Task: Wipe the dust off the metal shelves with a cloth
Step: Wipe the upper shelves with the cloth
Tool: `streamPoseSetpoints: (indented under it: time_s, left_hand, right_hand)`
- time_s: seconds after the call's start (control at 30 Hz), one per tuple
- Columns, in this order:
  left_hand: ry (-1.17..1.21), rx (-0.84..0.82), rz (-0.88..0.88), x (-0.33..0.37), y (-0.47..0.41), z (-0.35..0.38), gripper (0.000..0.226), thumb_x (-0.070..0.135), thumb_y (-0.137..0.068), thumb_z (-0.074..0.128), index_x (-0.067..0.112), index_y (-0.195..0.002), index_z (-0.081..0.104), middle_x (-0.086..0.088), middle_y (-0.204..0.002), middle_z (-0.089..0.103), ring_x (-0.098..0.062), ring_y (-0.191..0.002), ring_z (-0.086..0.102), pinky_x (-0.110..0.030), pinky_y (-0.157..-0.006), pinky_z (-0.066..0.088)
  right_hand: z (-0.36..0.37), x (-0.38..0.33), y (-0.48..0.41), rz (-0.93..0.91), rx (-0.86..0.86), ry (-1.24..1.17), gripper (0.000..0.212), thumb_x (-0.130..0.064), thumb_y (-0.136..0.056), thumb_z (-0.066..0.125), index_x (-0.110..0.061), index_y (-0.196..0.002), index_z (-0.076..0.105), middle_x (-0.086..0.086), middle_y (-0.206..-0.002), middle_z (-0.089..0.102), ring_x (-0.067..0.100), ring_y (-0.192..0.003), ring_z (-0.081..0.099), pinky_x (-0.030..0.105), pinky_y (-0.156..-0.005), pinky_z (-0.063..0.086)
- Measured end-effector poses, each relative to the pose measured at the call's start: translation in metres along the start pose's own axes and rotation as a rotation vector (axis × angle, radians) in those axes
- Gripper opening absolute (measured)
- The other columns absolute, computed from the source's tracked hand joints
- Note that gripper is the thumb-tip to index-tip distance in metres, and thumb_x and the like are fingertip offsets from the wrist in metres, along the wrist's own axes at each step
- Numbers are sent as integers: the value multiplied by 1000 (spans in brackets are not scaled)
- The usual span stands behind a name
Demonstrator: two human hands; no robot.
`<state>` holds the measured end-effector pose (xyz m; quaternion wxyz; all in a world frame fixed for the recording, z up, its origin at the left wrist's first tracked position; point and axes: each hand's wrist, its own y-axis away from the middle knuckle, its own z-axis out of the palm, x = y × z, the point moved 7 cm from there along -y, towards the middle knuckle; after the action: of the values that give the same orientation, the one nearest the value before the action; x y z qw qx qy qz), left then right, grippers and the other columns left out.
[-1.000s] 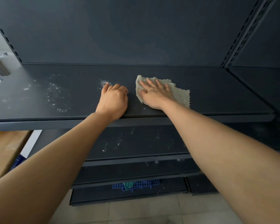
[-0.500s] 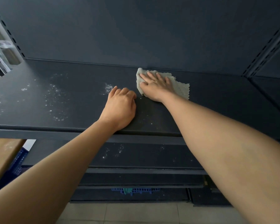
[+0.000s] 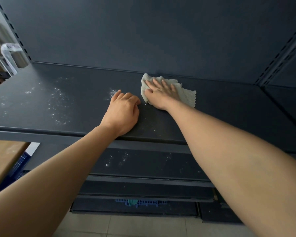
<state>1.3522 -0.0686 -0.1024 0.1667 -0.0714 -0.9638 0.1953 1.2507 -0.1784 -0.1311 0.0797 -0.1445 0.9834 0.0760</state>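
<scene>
Mid-wipe on the top metal shelf [image 3: 229, 108], with the cloth against the back wall.

The right hand [image 3: 161, 93], fingers flat and spread, presses a pale, waffle-textured cloth [image 3: 186, 95] onto the rear of the matte dark shelf. The left hand [image 3: 123, 113] rests at the cloth's 8 o'clock, fingers curled and holding nothing. White dust specks [image 3: 58, 103] lie toward 9 o'clock, so the next pass likely calls for a firm leftward sweep.

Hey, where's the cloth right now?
In the head view, the cloth lies flat under the right hand at the back of the metal shelf, near the back panel, right of the left hand.
</scene>
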Motion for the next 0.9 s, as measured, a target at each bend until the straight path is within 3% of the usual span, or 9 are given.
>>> streamPoseSetpoints:
  time_s: [0.2,0.37,0.53,0.7,0.9]
  left_hand:
    - [17,54,54,6,5,-10,30,7,-84,39,5,-101,64,-14,-96,63,-33,-95,56,-38,-112,18]
    - [28,56,106,-7,27,-21,33,9,-82,36,4,-99,64,-13,-97,64,-34,-96,55,-40,-112,23]
    - [8,85,83,-50,48,-43,32,5,-80,37,3,-97,64,-15,-93,64,-36,-89,56,-43,-111,22]
    - [13,52,46,-71,52,-49,25,0,-85,43,2,-101,63,-16,-100,64,-36,-97,55,-42,-111,22]
    - [16,-19,59,-70,45,-43,28,7,-90,39,4,-110,60,-15,-108,60,-34,-104,52,-38,-113,15]
  right_hand:
    - [4,4,43,-16,9,-27,53,-41,-99,11,-41,-152,6,-12,-161,0,14,-148,-4,41,-118,-4]
    - [2,2,73,79,46,-101,52,-36,-100,16,-39,-152,17,-14,-160,11,11,-148,4,38,-119,0]
    - [17,-48,94,131,-1,-60,52,-42,-100,12,-41,-152,6,-12,-161,-2,18,-148,-6,44,-118,-4]
    - [26,-102,96,109,0,-27,53,-42,-100,10,-37,-153,2,-9,-161,-6,22,-148,-10,47,-118,-7]
    - [17,-56,103,190,43,-19,53,-42,-99,9,-41,-152,3,-10,-161,-2,18,-148,-4,44,-119,-2]
